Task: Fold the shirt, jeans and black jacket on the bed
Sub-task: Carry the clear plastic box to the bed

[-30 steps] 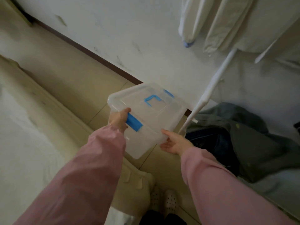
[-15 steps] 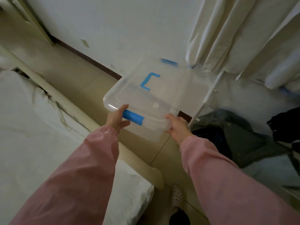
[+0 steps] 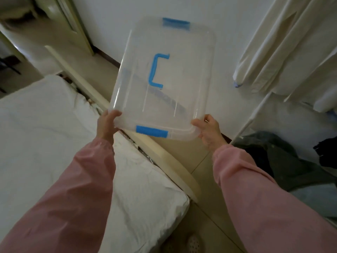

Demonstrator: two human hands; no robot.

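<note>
Hands both occupied; left hand (image 3: 106,125) curls round the near left corner of a clear box (image 3: 175,92) with blue latches, right hand (image 3: 209,132) grips the near right corner; box held up, long axis pointing away from the person. Task clothes: dark heap (image 3: 291,161) lies low to the right, nearer the right hand, off the bed (image 3: 45,134); bed lies left. Judgement: box must be set down before any folding.

the clothes lie in a crumpled, unfolded heap on the right. a grey-green garment (image 3: 293,161) sprawls on top, dark denim jeans (image 3: 255,154) bunched beside it on the left, a black garment (image 3: 326,154) at the far edge. the white bed (image 3: 45,134) lies well apart, across the floor.
</note>
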